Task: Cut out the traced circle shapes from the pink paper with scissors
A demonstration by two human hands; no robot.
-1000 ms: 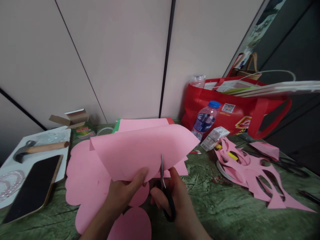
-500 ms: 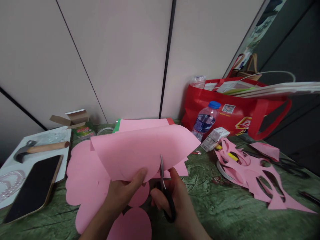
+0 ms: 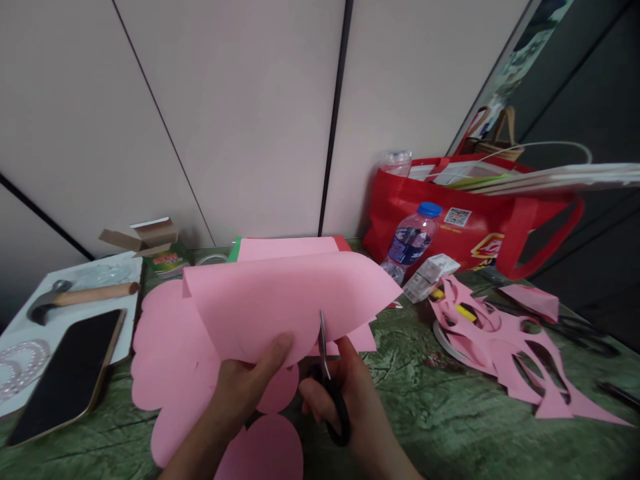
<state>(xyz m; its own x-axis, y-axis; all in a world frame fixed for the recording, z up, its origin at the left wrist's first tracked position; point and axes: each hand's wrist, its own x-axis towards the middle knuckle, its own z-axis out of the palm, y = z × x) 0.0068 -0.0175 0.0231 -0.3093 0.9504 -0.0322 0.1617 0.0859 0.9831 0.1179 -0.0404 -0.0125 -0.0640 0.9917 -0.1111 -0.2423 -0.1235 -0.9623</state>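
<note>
A pink paper sheet [image 3: 270, 293], curled over at the top, is pinched at its lower edge by my left hand [image 3: 245, 383], thumb on the near face. Black-handled scissors [image 3: 337, 413] are gripped in my right hand [image 3: 350, 393], fingers through the loops. One blade shows in front of the sheet, the other is hidden behind it; the paper lies between them at a cut from the lower edge. Below and left of the hands lie several rounded pink paper cutouts [image 3: 175, 340], overlapping. More pink sheets [image 3: 290, 248] are stacked behind the held one.
On the left are a hammer [image 3: 95, 295], a phone [image 3: 70, 377], pearl strands [image 3: 25, 367] and an opened small box [image 3: 167, 257]. To the right stand a water bottle [image 3: 410, 240], a white carton [image 3: 431, 277] and a red bag [image 3: 450, 207]. Pink scraps [image 3: 505, 343] lie before them.
Hardly anything differs. The held sheet has shifted very slightly, and the scissors have moved a few pixels to the left with my right hand.
</note>
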